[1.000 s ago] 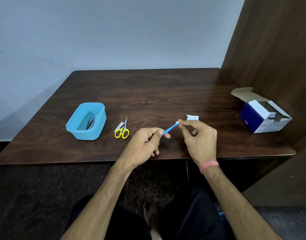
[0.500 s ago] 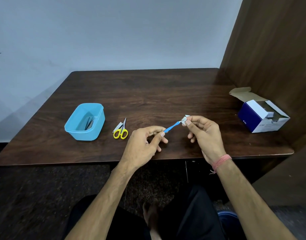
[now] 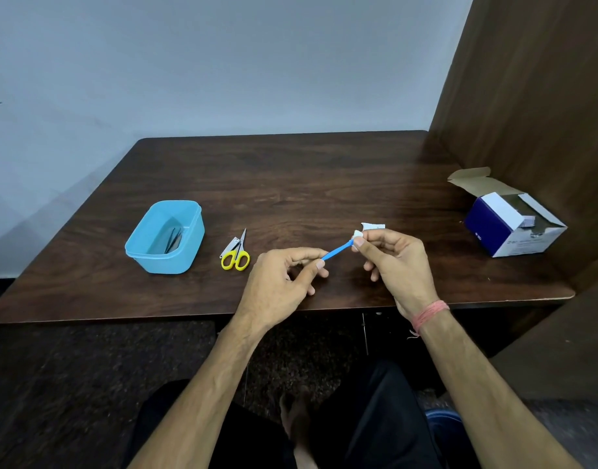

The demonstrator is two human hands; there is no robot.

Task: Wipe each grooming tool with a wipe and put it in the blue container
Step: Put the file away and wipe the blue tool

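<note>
left hand [image 3: 277,282] fingers kept pinching blue tool [image 3: 336,251] | right hand [image 3: 392,262] pinched wipe [image 3: 357,234], slid to tool's tip | scissors [image 3: 236,253], blue container [image 3: 165,236] unmoved on tabletop [image 3: 290,184]

bare forearms, pink thread wristband [image 3: 430,314] — dark trousers [image 3: 375,418]

The table [image 3: 290,184] is dark wood grain with a smooth, faintly shiny finish, and the wooden panel [image 3: 534,79] at its right edge looks matt brown. The blue container [image 3: 189,252] is smooth, slightly glossy plastic holding thin metal tools [image 3: 173,235]. The scissors [image 3: 236,253] have metal blades and glossy yellow plastic handles. The thin blue tool [image 3: 336,251] looks plastic, with the white wipe [image 3: 357,233] soft and matt at its tip. The box [image 3: 514,225] is printed cardboard.
</note>
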